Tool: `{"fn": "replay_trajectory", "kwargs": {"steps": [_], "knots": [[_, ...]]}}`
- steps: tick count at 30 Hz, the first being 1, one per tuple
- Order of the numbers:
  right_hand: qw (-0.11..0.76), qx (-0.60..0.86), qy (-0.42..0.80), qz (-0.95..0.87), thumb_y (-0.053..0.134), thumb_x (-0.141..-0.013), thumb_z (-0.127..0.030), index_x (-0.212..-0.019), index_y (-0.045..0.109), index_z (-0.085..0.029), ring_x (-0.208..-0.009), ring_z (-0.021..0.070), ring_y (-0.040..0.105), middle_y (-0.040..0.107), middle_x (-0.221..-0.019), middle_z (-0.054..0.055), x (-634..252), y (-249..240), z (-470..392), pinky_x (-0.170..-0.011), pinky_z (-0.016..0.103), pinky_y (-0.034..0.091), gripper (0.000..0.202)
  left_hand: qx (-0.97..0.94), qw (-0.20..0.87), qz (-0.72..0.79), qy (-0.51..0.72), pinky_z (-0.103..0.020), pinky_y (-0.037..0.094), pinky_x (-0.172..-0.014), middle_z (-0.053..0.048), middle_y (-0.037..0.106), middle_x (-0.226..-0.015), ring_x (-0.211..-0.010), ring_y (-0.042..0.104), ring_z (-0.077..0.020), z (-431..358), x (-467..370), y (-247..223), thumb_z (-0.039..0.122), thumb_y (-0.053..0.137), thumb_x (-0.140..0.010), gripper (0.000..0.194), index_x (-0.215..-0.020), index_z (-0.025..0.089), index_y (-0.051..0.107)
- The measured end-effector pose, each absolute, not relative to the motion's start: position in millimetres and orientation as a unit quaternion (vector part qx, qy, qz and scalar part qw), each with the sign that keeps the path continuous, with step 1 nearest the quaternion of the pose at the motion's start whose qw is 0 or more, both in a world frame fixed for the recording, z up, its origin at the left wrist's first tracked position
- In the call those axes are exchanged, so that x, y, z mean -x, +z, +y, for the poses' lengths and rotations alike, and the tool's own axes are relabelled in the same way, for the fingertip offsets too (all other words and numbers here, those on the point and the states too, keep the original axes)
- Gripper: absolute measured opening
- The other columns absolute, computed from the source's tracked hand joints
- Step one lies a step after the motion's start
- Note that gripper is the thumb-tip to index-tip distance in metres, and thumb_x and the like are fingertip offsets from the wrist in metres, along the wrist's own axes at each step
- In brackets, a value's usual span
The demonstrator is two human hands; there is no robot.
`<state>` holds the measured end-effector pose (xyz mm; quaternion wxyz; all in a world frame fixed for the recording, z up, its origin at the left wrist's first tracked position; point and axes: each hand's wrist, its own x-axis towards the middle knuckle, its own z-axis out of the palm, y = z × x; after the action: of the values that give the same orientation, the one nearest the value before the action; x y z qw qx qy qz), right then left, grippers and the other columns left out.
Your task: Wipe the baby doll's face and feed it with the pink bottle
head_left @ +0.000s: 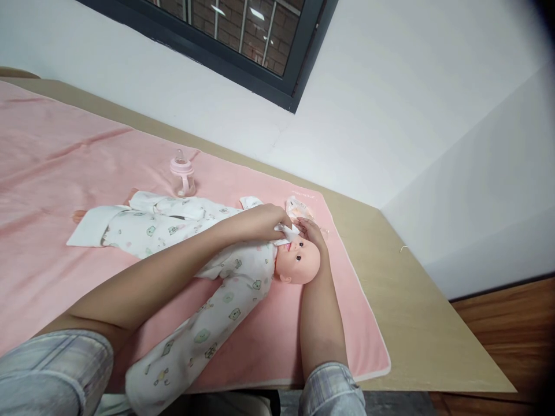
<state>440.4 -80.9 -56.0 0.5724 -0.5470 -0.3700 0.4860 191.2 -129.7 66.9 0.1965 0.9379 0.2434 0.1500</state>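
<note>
A baby doll (303, 263) lies face up on a pink blanket (243, 364), its bald head toward the right. It wears a white outfit with small animal prints; one sleeve (173, 358) hangs over the near table edge. My left hand (273, 221) is closed on a white wipe or cloth (287, 232) at the doll's mouth and far cheek. Around the far side of the head lies my right hand (313, 232), its fingers stretched out beside the cheek. My right forearm passes along the crown. The right palm is partly hidden.
A pink-topped baby bottle (182, 176) with a handle stands beyond the doll's legs. A clear, printed plastic packet (299, 207) lies beyond my hands. The wooden table (403, 312) meets a white wall (347, 127) with a dark-framed window (277, 81).
</note>
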Motion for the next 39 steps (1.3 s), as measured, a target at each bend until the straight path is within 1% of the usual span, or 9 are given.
{"fn": "replay_trajectory", "kwargs": {"steps": [3,8,13,17,22,27,35,39], "knots": [[0.578,0.551,0.486,-0.356,0.077,-0.064,-0.024,-0.072,0.061,-0.02,-0.087,0.0184,0.067,0.069,-0.074,0.002,-440,-56,-80,-0.089,0.032,0.056,0.018,-0.943,0.199,0.236,0.123,-0.025,0.035,-0.062,-0.002,0.068,-0.078,-0.071,0.059,-0.0178,-131,-189,70,0.021,0.056,-0.079,0.013,-0.08,0.019,0.069],[0.573,0.572,0.48,-0.338,0.074,-0.068,-0.021,-0.077,0.063,-0.019,-0.091,0.0195,0.068,0.07,-0.076,0.004,-435,-51,-83,-0.091,0.033,0.056,0.015,-0.943,0.199,0.245,0.107,-0.024,0.036,-0.063,-0.002,0.068,-0.082,-0.073,0.06,-0.0182,-133,-190,68,0.023,0.059,-0.077,0.019,-0.09,0.02,0.072],[0.569,0.579,0.48,-0.331,0.071,-0.073,-0.021,-0.082,0.063,-0.018,-0.098,0.0187,0.067,0.071,-0.079,0.005,-430,-46,-87,-0.094,0.03,0.054,0.011,-0.942,0.188,0.262,0.097,-0.024,0.038,-0.065,-0.002,0.068,-0.086,-0.076,0.06,-0.019,-133,-193,65,0.023,0.059,-0.075,0.024,-0.095,0.021,0.072],[0.567,0.584,0.481,-0.326,0.069,-0.077,-0.023,-0.085,0.063,-0.019,-0.098,0.0188,0.068,0.071,-0.079,0.005,-429,-43,-88,-0.094,0.03,0.055,0.011,-0.942,0.179,0.268,0.096,-0.025,0.038,-0.065,-0.002,0.068,-0.086,-0.078,0.061,-0.0196,-132,-196,61,0.024,0.06,-0.074,0.021,-0.091,0.02,0.072],[0.567,0.587,0.481,-0.32,0.066,-0.079,-0.019,-0.082,0.062,-0.018,-0.097,0.0184,0.067,0.07,-0.079,0.005,-427,-41,-89,-0.095,0.03,0.054,0.005,-0.943,0.183,0.258,0.106,-0.025,0.035,-0.06,-0.001,0.068,-0.082,-0.072,0.06,-0.0176,-130,-196,60,0.024,0.06,-0.074,0.015,-0.084,0.018,0.07],[0.567,0.583,0.484,-0.322,0.067,-0.077,-0.018,-0.08,0.062,-0.017,-0.097,0.0178,0.067,0.069,-0.08,0.005,-425,-39,-92,-0.095,0.029,0.054,0.005,-0.941,0.178,0.262,0.121,-0.025,0.034,-0.061,-0.001,0.068,-0.081,-0.072,0.06,-0.0174,-129,-194,62,0.024,0.061,-0.076,0.016,-0.085,0.019,0.072],[0.567,0.581,0.481,-0.331,0.067,-0.076,-0.018,-0.078,0.063,-0.018,-0.093,0.017,0.067,0.069,-0.079,0.004,-429,-43,-89,-0.094,0.029,0.055,0.005,-0.939,0.173,0.267,0.133,-0.026,0.035,-0.062,-0.002,0.069,-0.078,-0.072,0.06,-0.0189,-128,-194,64,0.025,0.06,-0.077,0.011,-0.078,0.018,0.069],[0.564,0.584,0.473,-0.343,0.068,-0.075,-0.018,-0.079,0.063,-0.017,-0.094,0.0183,0.067,0.07,-0.08,0.005,-430,-45,-88,-0.092,0.03,0.055,0.007,-0.938,0.176,0.265,0.138,-0.026,0.034,-0.061,-0.002,0.069,-0.078,-0.07,0.06,-0.0185,-128,-194,63,0.025,0.059,-0.078,0.01,-0.076,0.019,0.067]]}}
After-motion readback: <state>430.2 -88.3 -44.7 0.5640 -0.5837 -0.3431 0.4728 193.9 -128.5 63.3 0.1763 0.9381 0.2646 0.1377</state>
